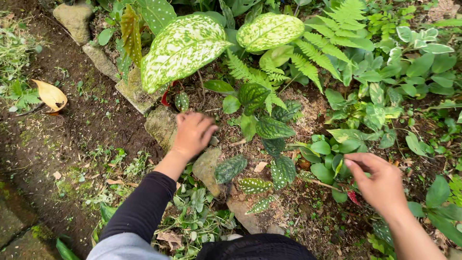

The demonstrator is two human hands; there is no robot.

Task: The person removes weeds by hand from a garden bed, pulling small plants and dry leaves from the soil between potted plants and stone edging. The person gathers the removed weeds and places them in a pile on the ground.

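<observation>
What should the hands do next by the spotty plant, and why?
Probably the left hand should close its fingers on whatever lies on the soil beside the stones and lift it out. It rests palm down there, at the foot of the spotted plant, while the right hand hovers over the green leaves, holding nothing clearly visible.

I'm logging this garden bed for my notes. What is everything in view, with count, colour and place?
Variegated leaves: two large, cream-green, top centre.
Spotted-leaf plant: one, dark green with white dots, centre.
Ferns: several fronds, green, upper right.
Edging stones: a row, grey-brown, diagonal from top left to bottom centre.
Fallen leaf: one, yellow, left on soil.
Soil path: dark brown, left.
Left hand: black sleeve, on the ground beside the stones.
Right hand: bare, among low leaves, lower right.
</observation>
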